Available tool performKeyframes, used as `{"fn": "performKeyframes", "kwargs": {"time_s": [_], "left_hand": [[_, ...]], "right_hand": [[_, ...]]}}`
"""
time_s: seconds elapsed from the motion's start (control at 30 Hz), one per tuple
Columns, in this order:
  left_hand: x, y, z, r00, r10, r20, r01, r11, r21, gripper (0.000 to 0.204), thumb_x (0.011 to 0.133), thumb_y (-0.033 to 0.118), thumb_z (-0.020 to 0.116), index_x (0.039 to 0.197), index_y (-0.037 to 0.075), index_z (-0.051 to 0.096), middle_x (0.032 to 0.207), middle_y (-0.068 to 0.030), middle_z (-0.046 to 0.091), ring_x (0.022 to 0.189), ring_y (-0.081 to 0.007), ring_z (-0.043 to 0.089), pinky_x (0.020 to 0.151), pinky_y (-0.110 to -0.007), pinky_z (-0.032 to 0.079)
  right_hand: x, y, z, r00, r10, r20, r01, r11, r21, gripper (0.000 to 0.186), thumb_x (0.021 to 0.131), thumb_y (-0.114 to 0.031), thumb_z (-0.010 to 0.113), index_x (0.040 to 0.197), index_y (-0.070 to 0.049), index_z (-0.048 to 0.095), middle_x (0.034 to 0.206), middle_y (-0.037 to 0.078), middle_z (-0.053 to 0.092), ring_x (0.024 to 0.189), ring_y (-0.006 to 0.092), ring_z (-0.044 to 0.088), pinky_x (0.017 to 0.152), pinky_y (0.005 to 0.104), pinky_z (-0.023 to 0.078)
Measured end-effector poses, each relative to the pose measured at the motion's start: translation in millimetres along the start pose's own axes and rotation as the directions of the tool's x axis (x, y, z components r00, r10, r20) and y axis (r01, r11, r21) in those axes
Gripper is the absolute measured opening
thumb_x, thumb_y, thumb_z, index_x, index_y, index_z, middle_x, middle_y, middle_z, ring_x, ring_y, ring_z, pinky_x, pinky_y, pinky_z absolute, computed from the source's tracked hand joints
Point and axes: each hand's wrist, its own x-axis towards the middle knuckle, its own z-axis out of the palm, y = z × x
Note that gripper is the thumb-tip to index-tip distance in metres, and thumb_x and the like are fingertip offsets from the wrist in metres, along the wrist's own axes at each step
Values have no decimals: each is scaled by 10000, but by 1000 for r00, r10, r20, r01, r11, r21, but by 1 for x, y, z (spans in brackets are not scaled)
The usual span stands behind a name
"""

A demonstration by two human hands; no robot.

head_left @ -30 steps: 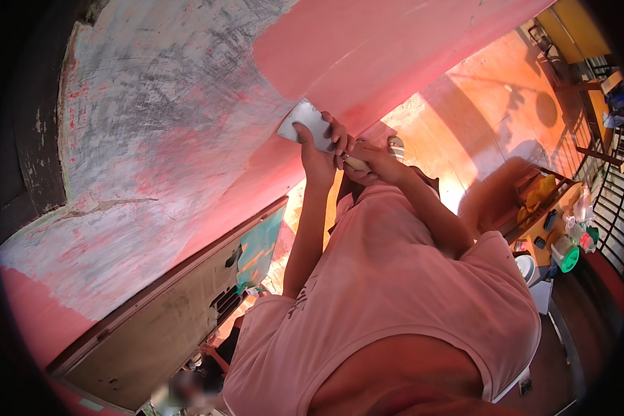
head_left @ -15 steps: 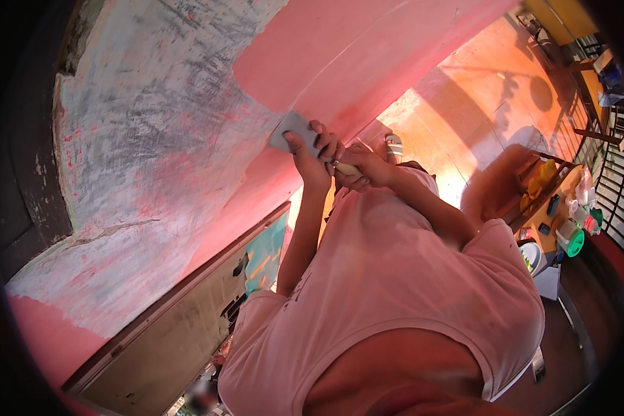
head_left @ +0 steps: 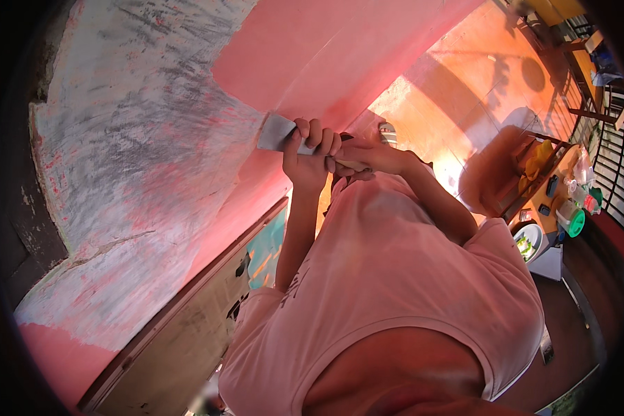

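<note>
Flat grey plate [head_left: 276, 132], at upper centre, overlaps the edge of the wall's grey-white patch [head_left: 139, 139] in view; can't tell if it touches the wall. Left hand [head_left: 309, 155] grips plate, thumb on near face, fingers curled over far edge. Pale handle [head_left: 352, 165] just right of it, fingers of right hand [head_left: 378, 157] closed around it; join with plate hidden by hands. Smooth pink paint [head_left: 305, 59] borders the patch above; dark wooden frame [head_left: 31, 222] at far left. Below: teal cloth [head_left: 263, 255] beside a brownish panel [head_left: 180, 347]. Right side: sunlit orange floor [head_left: 444, 90], then table [head_left: 567, 170] with green-lidded container [head_left: 574, 223]; white bowl [head_left: 529, 243] near table's lower end.
</note>
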Motion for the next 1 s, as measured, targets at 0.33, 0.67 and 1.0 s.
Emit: {"fn": "performKeyframes", "kwargs": {"time_s": [0.33, 0.67, 1.0], "left_hand": [[-18, 0, 30, 957, 2, 290, 63, 975, -215, 476, 761, -48, 429, 1188, 161, 464, 843, 9, 320, 664, -138, 313, 595, -304, 273], [-40, 26, 81, 965, -10, 263, -28, 989, 143, 571, 764, -73, 489, 1285, 157, 448, 885, 23, 346, 676, -119, 370, 583, -304, 331], [-53, 32, 95, 970, 54, 237, -103, 974, 201, 500, 817, -127, 474, 1250, 120, 436, 913, 16, 350, 731, -83, 399, 586, -267, 370]], "right_hand": [[-65, -13, 21, 964, -255, -73, 203, 885, -418, 348, 1034, -354, 460, 1039, -40, 608, 872, 44, 575, 761, 138, 580, 687, 292, 458], [-78, -43, 69, 641, -715, -277, 600, 693, -400, 97, 957, -104, 627, 997, -44, 561, 888, 14, 572, 769, 89, 611, 602, 250, 470], [-70, -49, 85, 727, -657, -198, 613, 751, -245, 206, 910, -29, 679, 1011, -7, 500, 932, 77, 607, 749, 115, 647, 596, 235, 545]]}}
